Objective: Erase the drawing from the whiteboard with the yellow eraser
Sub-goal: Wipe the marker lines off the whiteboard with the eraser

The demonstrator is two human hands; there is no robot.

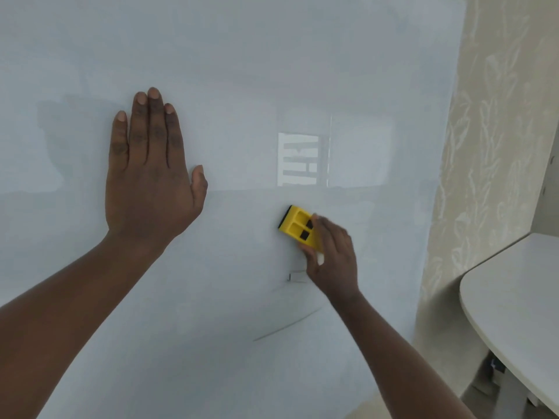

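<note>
Right hand (331, 255) grips yellow eraser (298, 226) by its rigid plastic back; looks light, glides easily. Left hand (149, 176) flat, empty, on whiteboard (242, 71).

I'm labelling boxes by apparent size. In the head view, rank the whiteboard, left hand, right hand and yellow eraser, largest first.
1. whiteboard
2. left hand, which looks larger partly through nearness
3. right hand
4. yellow eraser

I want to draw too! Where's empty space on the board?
Bare whiteboard lies above both hands and between the left hand and the yellow eraser. It is crowded below the right hand, where faint leftover lines remain.
</note>
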